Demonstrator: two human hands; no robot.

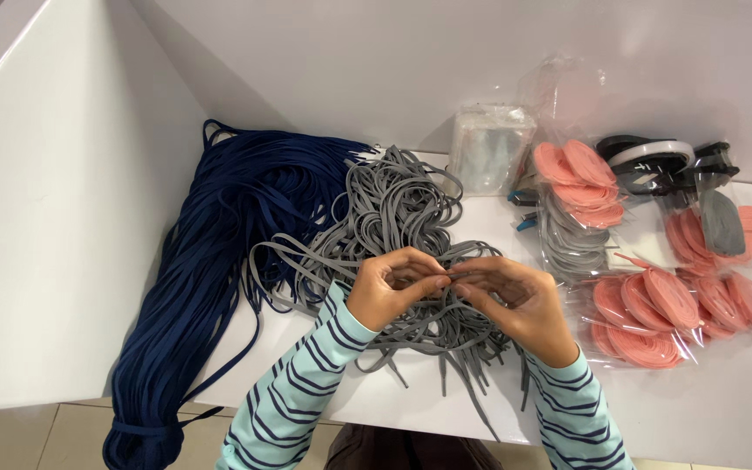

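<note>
Head view: left hand (391,292) and right hand (515,300) each pinch one grey lace (441,280) between two lace heaps.

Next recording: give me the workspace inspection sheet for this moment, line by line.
Surface: white table, bare only at its near right part.
Job's things: tangled heap of grey laces; both hands pinch one lace above it.
Clutter: navy laces draped over the left table edge; clear bags of pink lace coils; stack of empty clear bags; black and white coils.
Grippers: left hand and right hand, fingertips meeting.
Cables: nothing seen.
Surroundings: white wall left and behind; tiled floor below.
</note>
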